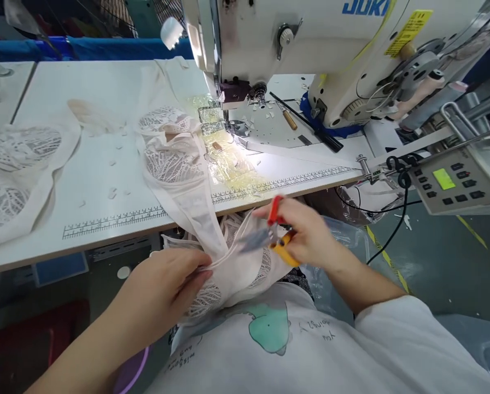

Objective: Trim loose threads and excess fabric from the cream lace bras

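Observation:
My left hand pinches the edge of a white lace bra that lies over my lap, below the table edge. In my right hand is a pair of scissors with one red and one yellow handle. The blurred blades point left, close to the bra's edge band and a short way from my left fingertips. Another lace bra lies on the table, its band hanging over the front edge down to my left hand.
A sewing machine stands at the back, its needle area lit. More lace bras lie at the table's left. A screwdriver and black tweezers-like tool rest beside the machine. A control panel juts out at right.

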`<state>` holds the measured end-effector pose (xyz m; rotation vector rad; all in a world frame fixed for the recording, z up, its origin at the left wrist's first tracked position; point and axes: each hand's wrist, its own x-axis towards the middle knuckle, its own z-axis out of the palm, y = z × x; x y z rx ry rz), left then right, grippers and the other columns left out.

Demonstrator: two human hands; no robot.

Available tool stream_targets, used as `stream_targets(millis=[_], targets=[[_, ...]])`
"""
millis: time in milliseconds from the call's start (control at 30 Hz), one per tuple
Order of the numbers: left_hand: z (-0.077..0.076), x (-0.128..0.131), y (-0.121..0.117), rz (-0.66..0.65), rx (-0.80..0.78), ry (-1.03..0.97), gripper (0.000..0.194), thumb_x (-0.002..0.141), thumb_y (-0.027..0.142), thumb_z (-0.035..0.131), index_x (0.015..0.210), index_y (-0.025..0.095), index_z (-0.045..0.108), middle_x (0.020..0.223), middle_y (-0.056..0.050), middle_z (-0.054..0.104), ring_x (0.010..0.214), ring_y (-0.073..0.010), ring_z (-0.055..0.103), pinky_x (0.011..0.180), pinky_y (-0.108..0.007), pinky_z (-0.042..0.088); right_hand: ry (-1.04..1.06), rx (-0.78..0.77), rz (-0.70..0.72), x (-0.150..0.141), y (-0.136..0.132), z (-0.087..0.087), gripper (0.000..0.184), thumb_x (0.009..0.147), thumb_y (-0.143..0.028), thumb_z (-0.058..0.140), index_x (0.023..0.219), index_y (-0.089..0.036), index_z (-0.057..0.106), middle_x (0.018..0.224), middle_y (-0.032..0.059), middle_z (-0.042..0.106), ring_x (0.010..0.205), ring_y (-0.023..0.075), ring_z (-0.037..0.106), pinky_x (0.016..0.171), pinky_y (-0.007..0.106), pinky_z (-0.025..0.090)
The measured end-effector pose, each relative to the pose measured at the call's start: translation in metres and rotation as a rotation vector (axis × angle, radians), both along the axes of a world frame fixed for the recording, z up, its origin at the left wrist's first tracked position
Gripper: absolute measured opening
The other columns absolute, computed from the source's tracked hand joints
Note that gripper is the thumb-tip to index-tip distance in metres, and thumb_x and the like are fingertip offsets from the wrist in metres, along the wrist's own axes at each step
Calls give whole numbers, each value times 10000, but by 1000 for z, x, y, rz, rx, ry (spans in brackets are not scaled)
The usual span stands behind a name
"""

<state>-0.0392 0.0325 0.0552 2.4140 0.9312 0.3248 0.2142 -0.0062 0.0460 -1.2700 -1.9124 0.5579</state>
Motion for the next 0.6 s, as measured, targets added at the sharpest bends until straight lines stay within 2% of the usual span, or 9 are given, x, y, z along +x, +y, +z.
stream_targets(millis=[67, 133, 200, 300, 433, 500, 600], targets=[[5, 6, -2, -33, -40, 17, 244, 817, 380, 429, 800, 259, 640, 704, -31, 700, 619, -227, 615, 548, -289, 398, 44, -46, 224, -16, 2, 0, 142, 714, -184, 623, 829, -185, 541, 904, 68, 647, 873, 183, 595, 784, 310, 468], [9, 11, -2, -64, -60, 12, 241, 807, 359, 420, 818, 265, 642, 735, -37, 706, 634, -232, 615, 568, -302, 403, 43, -140, 332, -29, 5, -1, 156, 670, -126, 626, 758, -183, 511, 818, 39, 631, 782, 162, 587, 705, 278, 470], [12, 13, -1, -97, -60, 1, 225, 806, 327, 442, 841, 269, 656, 763, -36, 712, 679, -234, 627, 618, -307, 413, 67, -242, 353, -36, 8, -3, 197, 634, -76, 616, 737, -184, 487, 782, 3, 607, 700, 128, 557, 613, 232, 442], [15, 6, 6, -130, 14, 24, 238, 810, 354, 464, 816, 275, 689, 750, -29, 718, 684, -234, 624, 690, -325, 401, 136, -352, 356, -36, 11, -6, 222, 641, -80, 615, 792, -185, 490, 780, -23, 584, 662, 98, 515, 564, 195, 397], [15, -18, 15, -156, 136, -17, 210, 796, 378, 513, 778, 290, 703, 724, 5, 713, 614, -188, 594, 665, -293, 381, 145, -364, 344, -29, 11, -12, 211, 647, -73, 593, 776, -182, 467, 784, -18, 564, 638, 89, 471, 544, 189, 364], [13, -29, 16, -42, 71, -75, 191, 798, 373, 523, 792, 289, 694, 751, 4, 700, 664, -177, 588, 661, -261, 396, 146, -355, 342, -26, 11, -15, 217, 629, -47, 573, 741, -184, 446, 797, -14, 562, 636, 89, 459, 546, 190, 361], [11, -35, 16, 223, -90, -139, 247, 805, 438, 489, 803, 274, 674, 696, -19, 655, 723, -197, 570, 648, -256, 425, 161, -373, 334, -24, 9, -15, 196, 654, -111, 603, 728, -184, 437, 784, -13, 556, 623, 90, 448, 547, 194, 365]])
